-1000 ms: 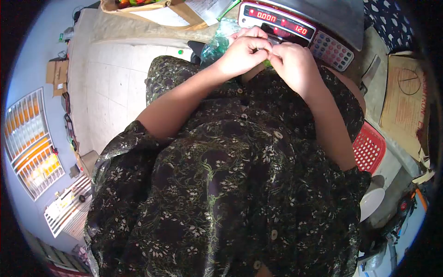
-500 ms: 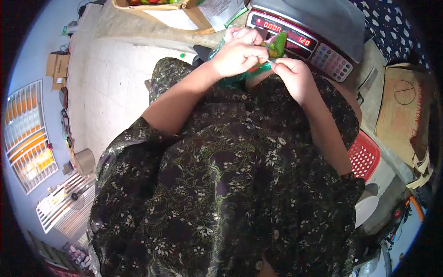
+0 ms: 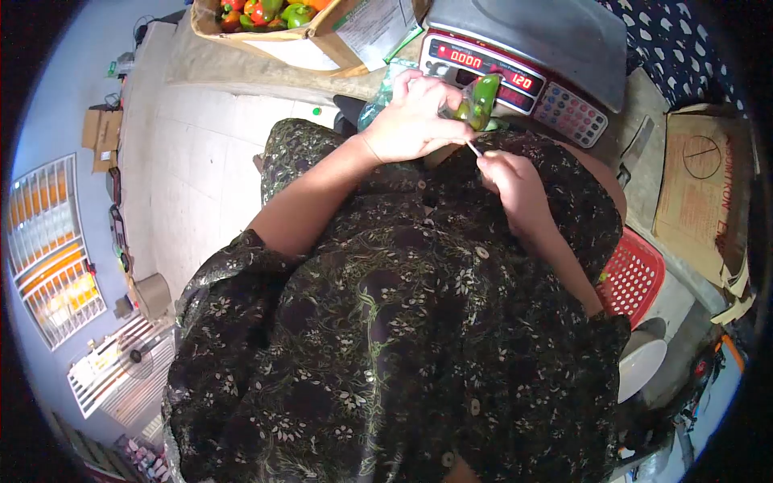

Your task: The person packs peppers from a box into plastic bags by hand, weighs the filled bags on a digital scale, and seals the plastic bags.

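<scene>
My left hand (image 3: 415, 121) is closed around a clear plastic bag of peppers (image 3: 483, 101), which shows mostly green, in front of the scale. From its fingertips a thin pale strip (image 3: 475, 148) stretches to my right hand (image 3: 515, 189), pinched on the other end. Whether the strip is the bag's twisted neck or a separate tie, I cannot tell. Green translucent plastic (image 3: 382, 101) shows behind my left hand. The digital scale (image 3: 523, 64) just beyond has lit red figures, and its keypad is at the right.
A cardboard box (image 3: 330, 44) of red, green and orange peppers stands at the top. Right of me are a red perforated basket (image 3: 636, 274), a white bowl (image 3: 642, 366), a knife (image 3: 636, 149) and flattened cardboard (image 3: 700, 193). A small green object (image 3: 316, 111) lies on the floor.
My right hand has moved down and away from my left, drawing the pale strip out. The bag is tilted more upright. The view has shifted, showing more of the pepper box.
</scene>
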Motion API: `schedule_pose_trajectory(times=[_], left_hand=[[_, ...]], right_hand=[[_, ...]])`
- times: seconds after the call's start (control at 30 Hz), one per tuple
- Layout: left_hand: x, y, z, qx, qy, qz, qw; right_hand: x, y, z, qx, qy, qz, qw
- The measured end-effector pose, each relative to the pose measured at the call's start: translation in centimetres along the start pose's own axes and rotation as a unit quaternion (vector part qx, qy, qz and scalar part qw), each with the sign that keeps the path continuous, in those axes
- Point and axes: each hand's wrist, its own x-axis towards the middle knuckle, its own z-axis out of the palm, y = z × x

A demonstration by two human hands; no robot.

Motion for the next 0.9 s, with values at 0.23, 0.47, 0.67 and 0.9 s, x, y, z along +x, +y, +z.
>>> schedule_pose_trajectory(times=[0.23, 0.47, 0.67, 0.9], left_hand=[[-0.1, -0.2, 0.0, 0.037, 0.001, 0.03, 0.999], [-0.5, -0.3, 0.4, 0.044, -0.002, 0.028, 0.999], [3.5, -0.5, -4.1, 0.008, -0.012, -0.032, 0.999], [9.0, -4.5, -12.0, -0.215, 0.071, -0.204, 0.952]], right_hand=[[-2.0, -0.7, 0.2, 0.001, -0.019, 0.03, 0.999], [-1.9, 0.0, 0.5, -0.063, -0.017, -0.03, 0.997], [-2.2, -2.7, -7.2, -0.227, 0.184, -0.169, 0.941], [0.4, 13.3, -25.9, -0.621, 0.346, 0.063, 0.701]])
